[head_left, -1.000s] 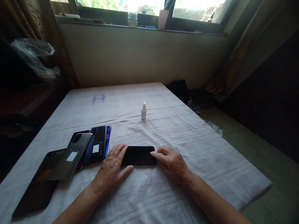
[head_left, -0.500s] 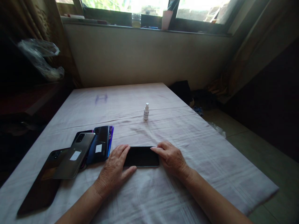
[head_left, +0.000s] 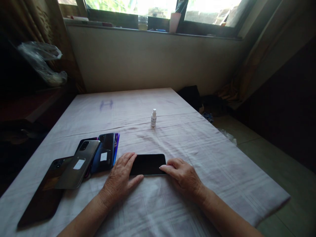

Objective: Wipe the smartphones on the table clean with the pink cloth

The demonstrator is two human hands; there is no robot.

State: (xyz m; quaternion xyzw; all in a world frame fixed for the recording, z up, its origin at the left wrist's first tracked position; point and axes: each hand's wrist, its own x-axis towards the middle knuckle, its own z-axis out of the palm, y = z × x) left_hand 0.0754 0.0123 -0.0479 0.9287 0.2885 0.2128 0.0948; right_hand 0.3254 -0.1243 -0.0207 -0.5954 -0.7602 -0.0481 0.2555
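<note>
A dark-screened smartphone (head_left: pixel 148 164) lies sideways and face up on the cloth in front of me. My left hand (head_left: pixel 121 171) grips its left end, fingers along the far edge and thumb on the near edge. At the right end, my right hand (head_left: pixel 184 174) is closed, its fingers curled under and its thumb tip over the screen's right edge. Whatever those fingers may hold is hidden. Beyond the phone stands a small white bottle (head_left: pixel 153 118) with a printed label, upright and untouched.
Left of my hands, several phones lie overlapping: a brown one (head_left: pixel 41 197), a grey one (head_left: pixel 86 153) and a blue one (head_left: pixel 105 157), the last two with white stickers. The pale cloth-covered table (head_left: pixel 222 184) drops off at the right. A cup (head_left: pixel 174 22) stands on the windowsill.
My right hand has slid toward me along the phone's right edge, from the far corner to about the middle. My left hand and the phone have stayed nearly in place.
</note>
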